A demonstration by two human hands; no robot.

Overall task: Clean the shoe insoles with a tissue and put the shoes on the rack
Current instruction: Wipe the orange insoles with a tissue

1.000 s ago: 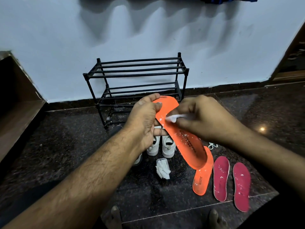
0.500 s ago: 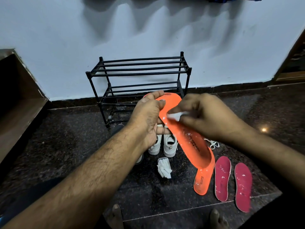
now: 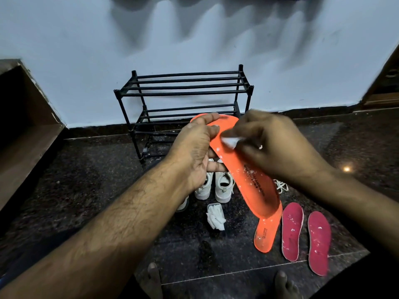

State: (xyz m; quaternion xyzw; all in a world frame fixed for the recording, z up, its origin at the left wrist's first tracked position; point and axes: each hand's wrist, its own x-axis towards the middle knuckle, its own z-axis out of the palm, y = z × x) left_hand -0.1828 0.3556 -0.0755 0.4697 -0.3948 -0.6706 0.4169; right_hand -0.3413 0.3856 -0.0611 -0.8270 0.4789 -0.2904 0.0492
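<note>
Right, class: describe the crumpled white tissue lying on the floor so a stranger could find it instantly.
Start at the black metal shoe rack against the wall; before it stand white sneakers on the dark stone floor. Just nearer lies the crumpled white tissue, left of the flat orange insole: the only soft, wrinkled white thing there.

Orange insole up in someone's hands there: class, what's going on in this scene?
A person is cleaning shoe insoles. The left hand holds the speckled orange insole by its toe end while the right hand rubs it with a tissue. On the floor lie a second orange insole, two red insoles, spare tissues and white shoes. No shoes show on the black rack.
</note>
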